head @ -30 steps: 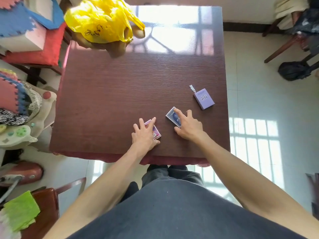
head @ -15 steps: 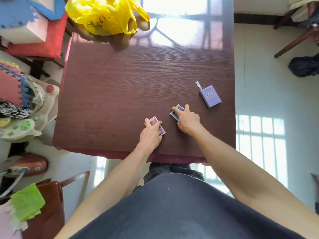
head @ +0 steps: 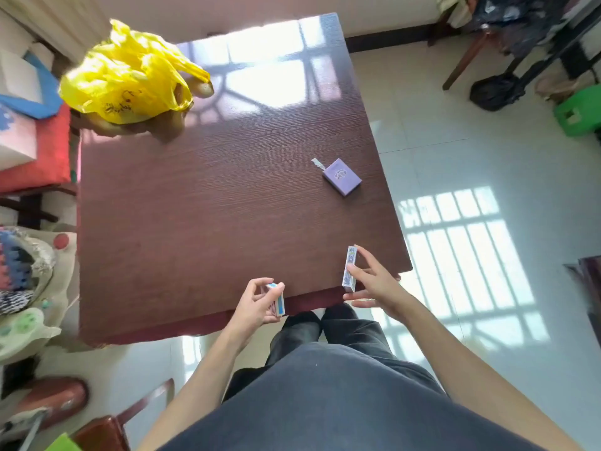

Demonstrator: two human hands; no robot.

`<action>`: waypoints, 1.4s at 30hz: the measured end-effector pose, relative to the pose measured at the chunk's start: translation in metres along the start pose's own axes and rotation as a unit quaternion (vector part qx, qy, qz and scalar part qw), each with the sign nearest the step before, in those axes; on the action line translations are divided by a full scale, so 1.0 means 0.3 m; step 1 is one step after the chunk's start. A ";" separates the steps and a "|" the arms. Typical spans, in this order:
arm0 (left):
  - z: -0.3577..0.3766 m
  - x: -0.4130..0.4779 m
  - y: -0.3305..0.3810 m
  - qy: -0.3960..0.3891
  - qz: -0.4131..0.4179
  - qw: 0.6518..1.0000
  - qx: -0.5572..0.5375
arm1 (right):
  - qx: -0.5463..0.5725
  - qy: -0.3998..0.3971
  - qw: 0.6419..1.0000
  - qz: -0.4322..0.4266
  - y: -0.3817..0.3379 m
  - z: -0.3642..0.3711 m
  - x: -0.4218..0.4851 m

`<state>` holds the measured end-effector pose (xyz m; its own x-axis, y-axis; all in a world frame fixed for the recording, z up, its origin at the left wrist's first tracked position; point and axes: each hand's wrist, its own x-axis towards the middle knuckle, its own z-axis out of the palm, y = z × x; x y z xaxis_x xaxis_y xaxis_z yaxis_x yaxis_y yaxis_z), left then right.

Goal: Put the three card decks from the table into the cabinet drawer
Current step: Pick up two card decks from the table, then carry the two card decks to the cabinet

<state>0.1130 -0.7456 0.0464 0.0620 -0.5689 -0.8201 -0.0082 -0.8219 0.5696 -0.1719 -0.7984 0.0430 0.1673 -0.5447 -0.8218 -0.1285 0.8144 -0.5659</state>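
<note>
Both hands were over the near edge of the dark wooden table, each closed on a card deck. Left hand gripped a pink deck on edge, fingers curled round it, lifted clear of the tabletop at the table's front rim. Right hand pinched a blue deck upright between thumb and fingers, just above the near right corner; remaining fingers spread loosely. The two decks were apart from each other, neither resting on the wood.

Third deck, a purple box, lay flat on the right part of the table, farther out, well apart from both hands. A small pale tab stuck out from its far left corner, touching the box.

At the far left corner sat a yellow plastic bag, crumpled, mouth partly open; brownish rounded items showed under and beside it, but I could not identify them. Sunlight patches from a window fell on the far end of the table.

No cabinet or drawer could be made out in this view.
</note>
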 end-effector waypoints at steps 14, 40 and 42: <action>0.217 0.011 0.017 -0.269 -0.046 0.932 0.239 | 0.506 0.266 0.820 0.013 0.720 0.029 -0.465; 1.411 -0.364 -0.229 -0.406 -0.043 0.790 0.458 | 0.733 0.405 0.544 -0.058 1.378 -0.315 -0.915; 1.477 -0.367 -0.211 -0.406 -0.045 0.802 0.436 | 0.729 0.405 0.548 -0.062 1.371 -0.405 -0.929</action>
<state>-0.3356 -0.6437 0.0759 -0.5654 -0.0463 -0.8235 -0.7574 -0.3661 0.5406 -0.3901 -0.3361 0.0314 -0.4791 -0.0433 -0.8767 0.8513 -0.2662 -0.4521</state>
